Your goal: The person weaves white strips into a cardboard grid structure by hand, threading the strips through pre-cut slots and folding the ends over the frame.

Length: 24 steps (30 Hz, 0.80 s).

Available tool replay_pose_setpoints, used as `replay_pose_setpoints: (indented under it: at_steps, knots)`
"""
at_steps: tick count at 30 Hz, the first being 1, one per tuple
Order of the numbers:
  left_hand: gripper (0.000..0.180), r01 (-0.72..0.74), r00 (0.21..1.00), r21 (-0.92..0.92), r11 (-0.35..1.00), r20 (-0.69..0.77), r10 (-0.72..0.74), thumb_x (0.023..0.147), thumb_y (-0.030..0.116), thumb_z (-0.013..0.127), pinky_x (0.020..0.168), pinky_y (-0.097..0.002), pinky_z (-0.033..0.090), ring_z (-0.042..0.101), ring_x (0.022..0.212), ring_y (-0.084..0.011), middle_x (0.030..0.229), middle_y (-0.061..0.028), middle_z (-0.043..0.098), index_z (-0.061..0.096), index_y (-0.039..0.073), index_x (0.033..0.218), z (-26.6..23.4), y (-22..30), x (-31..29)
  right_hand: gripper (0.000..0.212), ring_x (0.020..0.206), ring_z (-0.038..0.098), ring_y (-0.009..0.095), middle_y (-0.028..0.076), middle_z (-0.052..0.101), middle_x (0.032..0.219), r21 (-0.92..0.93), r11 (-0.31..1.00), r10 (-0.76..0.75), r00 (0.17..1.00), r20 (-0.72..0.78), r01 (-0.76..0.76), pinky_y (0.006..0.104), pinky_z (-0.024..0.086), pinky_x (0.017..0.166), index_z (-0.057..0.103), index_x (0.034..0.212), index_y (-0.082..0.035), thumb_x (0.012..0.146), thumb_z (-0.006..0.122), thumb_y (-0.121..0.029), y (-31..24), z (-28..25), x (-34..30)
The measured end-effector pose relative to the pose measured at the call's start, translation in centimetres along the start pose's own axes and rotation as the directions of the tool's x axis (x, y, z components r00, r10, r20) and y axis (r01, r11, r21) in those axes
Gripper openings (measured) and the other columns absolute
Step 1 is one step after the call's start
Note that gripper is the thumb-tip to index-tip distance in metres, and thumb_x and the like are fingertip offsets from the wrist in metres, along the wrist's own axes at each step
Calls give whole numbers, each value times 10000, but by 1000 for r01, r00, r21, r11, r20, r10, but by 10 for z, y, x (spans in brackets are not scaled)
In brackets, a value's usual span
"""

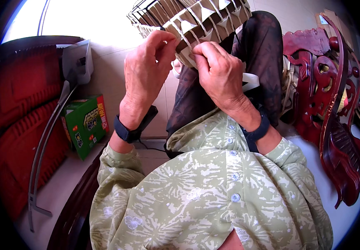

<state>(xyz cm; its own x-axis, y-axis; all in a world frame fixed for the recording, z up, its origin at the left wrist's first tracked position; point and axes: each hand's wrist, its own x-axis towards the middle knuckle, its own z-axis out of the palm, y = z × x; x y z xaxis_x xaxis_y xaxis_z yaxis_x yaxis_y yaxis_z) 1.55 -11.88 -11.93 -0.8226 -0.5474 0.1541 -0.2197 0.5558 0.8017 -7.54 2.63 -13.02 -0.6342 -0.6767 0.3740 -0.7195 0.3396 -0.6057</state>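
Observation:
A wire-framed basket [205, 23], wrapped in tan and brown bands with pale cord and folded white triangles, rests tilted over my knees. At its near left corner my left hand [148, 66] is closed in a pinch; what lies between thumb and forefinger is too small to make out. My right hand [219, 68] is closed too, thumb and bent fingers pressed together against the near side of the basket. A flat white strip [251, 81] curls out from beneath that hand beside my thigh. My fingers hide part of the basket's near edge.
To the left stand a red slatted seat [26, 79], a green and red box [86, 125] and a grey stand with a long bent metal arm [48, 150]. Carved dark red wooden furniture [330, 91] fills the right. Dark wood [78, 196] lies by my left side.

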Motion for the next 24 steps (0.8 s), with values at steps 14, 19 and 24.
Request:
replay_pose_setpoints:
  at_steps: [14,19,24]
  knots:
    - [196,4,997,494,870,70,-45,1001,232,613,563,-251,500,654,567,-88,709,-27,710,693,53,1002,-13,22,12,122,651,670,286,119,626,833,-144,974,-185,982,-44,177,375,538,591,567,892,-44,788,629,-31,3,10,9]
    - [155,104,994,235,966,11,-110,934,254,687,537,-338,484,676,555,-196,683,-39,699,648,104,944,-14,16,15,116,631,657,282,107,597,796,-156,973,-178,984,-29,171,381,532,587,556,888,-45,795,625,-35,2,10,11]
    - [135,-46,999,332,942,23,41,926,249,694,551,-355,494,682,607,-226,682,-42,697,674,116,933,-16,24,21,128,632,653,290,107,593,794,-140,977,-169,985,-29,163,388,527,588,546,895,-45,795,625,-37,3,9,13]
